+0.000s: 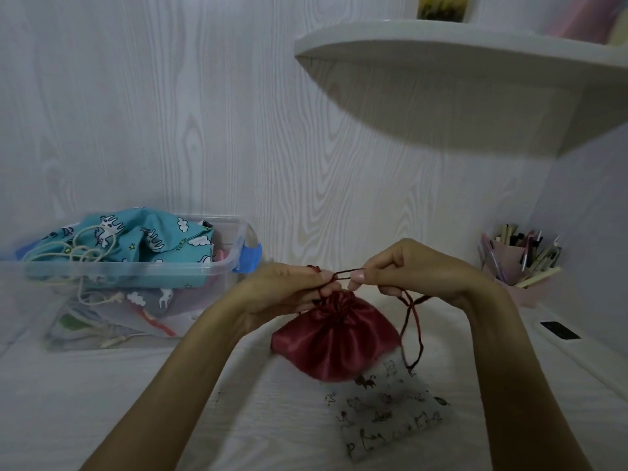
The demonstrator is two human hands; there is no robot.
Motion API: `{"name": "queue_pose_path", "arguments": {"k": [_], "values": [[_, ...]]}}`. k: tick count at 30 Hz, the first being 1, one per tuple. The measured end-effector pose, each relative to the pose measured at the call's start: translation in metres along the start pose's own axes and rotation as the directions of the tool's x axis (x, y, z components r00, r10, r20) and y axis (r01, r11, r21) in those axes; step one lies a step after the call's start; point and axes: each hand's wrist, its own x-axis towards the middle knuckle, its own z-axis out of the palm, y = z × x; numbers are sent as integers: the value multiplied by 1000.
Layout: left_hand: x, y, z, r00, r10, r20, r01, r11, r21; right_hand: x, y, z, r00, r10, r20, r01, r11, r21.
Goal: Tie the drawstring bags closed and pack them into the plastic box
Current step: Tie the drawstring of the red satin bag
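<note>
Our left hand (pixel 292 283) and right hand (pixel 390 270) each pinch the dark red cord (pixel 341 275) above the gathered red satin bag (pixel 334 338) on the white surface (plastic box (pixel 224 266) sits left); we should pull evenly, knotting snugly.

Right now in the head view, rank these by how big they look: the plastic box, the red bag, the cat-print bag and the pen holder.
1. plastic box
2. red bag and cat-print bag: too alike to rank, and the red one partly covers the other
3. pen holder
</note>
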Motion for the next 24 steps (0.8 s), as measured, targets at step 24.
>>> {"name": "queue_pose_path", "arguments": {"k": [24], "values": [[-15,10,8,985,169,-40,-163,977,138,15,-2,17,1000,14,28,-11,994,-108]]}}
